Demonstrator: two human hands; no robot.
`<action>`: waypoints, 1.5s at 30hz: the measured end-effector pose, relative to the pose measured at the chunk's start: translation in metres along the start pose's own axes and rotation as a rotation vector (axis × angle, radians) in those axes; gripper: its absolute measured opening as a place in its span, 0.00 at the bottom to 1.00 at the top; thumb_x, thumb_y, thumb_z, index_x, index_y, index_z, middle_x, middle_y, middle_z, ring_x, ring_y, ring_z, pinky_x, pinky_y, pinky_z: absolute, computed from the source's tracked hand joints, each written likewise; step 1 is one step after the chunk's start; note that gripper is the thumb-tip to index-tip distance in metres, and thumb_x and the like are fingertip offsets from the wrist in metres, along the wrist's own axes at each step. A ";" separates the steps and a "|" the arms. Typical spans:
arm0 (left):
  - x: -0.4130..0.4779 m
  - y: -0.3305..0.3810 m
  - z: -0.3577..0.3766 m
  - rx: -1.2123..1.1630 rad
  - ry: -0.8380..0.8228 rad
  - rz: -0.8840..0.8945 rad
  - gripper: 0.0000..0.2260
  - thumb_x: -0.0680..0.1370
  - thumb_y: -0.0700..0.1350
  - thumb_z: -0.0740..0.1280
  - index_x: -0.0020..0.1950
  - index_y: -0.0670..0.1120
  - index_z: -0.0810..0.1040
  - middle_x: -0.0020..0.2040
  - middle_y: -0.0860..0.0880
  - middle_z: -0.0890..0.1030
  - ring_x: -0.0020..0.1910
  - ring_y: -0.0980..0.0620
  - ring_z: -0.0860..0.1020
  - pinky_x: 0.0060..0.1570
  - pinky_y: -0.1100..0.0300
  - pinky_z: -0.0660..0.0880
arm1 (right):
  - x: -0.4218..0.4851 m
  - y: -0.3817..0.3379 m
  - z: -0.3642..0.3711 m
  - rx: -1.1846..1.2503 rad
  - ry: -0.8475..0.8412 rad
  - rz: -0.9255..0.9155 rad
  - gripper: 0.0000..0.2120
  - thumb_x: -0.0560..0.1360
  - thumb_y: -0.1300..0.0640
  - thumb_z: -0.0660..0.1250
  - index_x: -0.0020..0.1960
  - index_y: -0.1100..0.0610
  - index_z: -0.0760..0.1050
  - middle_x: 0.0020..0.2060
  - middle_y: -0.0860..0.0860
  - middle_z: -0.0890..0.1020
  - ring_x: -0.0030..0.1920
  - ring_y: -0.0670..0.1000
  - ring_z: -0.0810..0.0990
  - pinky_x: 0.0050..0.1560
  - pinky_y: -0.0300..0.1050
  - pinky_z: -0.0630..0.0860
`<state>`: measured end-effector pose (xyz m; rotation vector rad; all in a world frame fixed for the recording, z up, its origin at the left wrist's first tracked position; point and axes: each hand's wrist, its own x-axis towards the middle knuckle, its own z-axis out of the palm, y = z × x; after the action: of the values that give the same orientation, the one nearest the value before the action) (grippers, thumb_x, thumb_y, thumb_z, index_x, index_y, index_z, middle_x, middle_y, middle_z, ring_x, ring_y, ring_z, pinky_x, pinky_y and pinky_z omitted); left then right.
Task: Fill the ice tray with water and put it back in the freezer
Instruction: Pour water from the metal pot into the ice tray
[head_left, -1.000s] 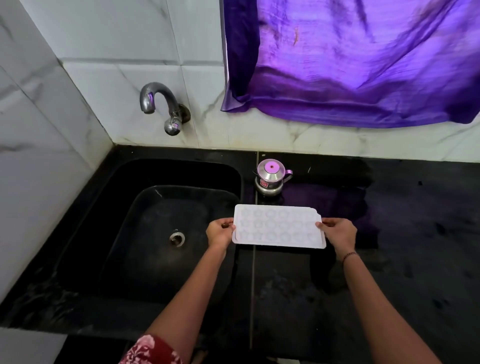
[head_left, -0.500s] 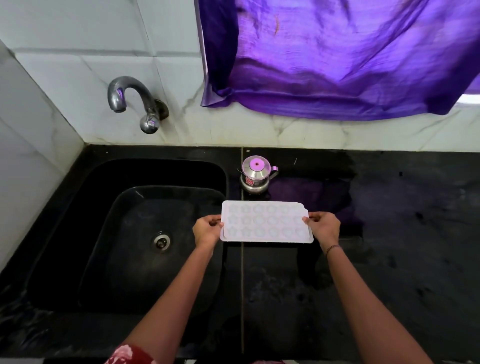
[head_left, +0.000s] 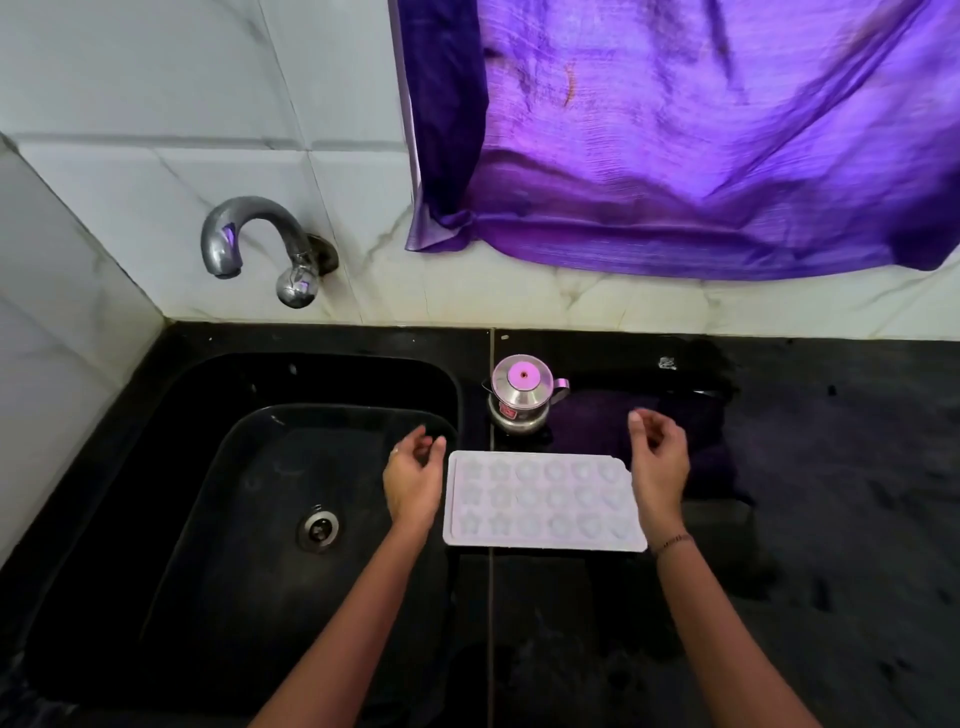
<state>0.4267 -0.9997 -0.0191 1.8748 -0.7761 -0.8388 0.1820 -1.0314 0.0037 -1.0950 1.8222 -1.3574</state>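
Note:
A white ice tray (head_left: 543, 501) with several small star and round moulds lies flat on the black counter (head_left: 831, 519), just right of the sink. My left hand (head_left: 413, 480) hovers beside its left edge, fingers apart, holding nothing. My right hand (head_left: 658, 462) hovers at its right edge, fingers loosely curled and apart, also free of the tray. A curved metal tap (head_left: 249, 234) sticks out of the tiled wall above the black sink (head_left: 156, 467). Whether the moulds hold water cannot be told.
A small steel pot with a lid (head_left: 522, 392) stands on the counter right behind the tray. A purple curtain (head_left: 701, 140) hangs over the back wall. White tiled wall closes the left side. The sink drain (head_left: 318, 527) sits mid-basin.
Both hands held the tray by its ends above the counter before. Now the tray rests on the counter and both hands have let go and opened beside it.

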 end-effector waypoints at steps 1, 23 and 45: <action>0.008 0.009 0.011 -0.076 -0.025 -0.008 0.18 0.77 0.47 0.67 0.65 0.45 0.74 0.55 0.48 0.80 0.55 0.52 0.78 0.56 0.59 0.73 | 0.008 -0.005 0.015 0.067 -0.031 0.037 0.07 0.77 0.51 0.64 0.52 0.52 0.75 0.56 0.53 0.76 0.52 0.47 0.76 0.55 0.40 0.72; 0.035 0.066 0.113 -0.536 -0.055 -0.146 0.09 0.78 0.50 0.63 0.46 0.47 0.80 0.46 0.46 0.82 0.46 0.52 0.80 0.43 0.63 0.76 | 0.036 -0.015 0.129 0.645 -0.078 0.388 0.19 0.72 0.60 0.71 0.30 0.53 0.62 0.25 0.48 0.72 0.31 0.45 0.73 0.30 0.34 0.73; -0.035 0.018 0.012 -0.130 -0.079 0.282 0.13 0.80 0.48 0.60 0.61 0.48 0.78 0.59 0.53 0.80 0.61 0.58 0.76 0.58 0.72 0.69 | -0.038 -0.044 0.056 0.634 -0.117 0.249 0.24 0.70 0.59 0.73 0.27 0.52 0.59 0.26 0.48 0.65 0.31 0.46 0.65 0.36 0.39 0.66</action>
<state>0.3940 -0.9850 0.0006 1.5805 -0.9851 -0.7670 0.2582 -1.0291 0.0296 -0.5752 1.2513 -1.5243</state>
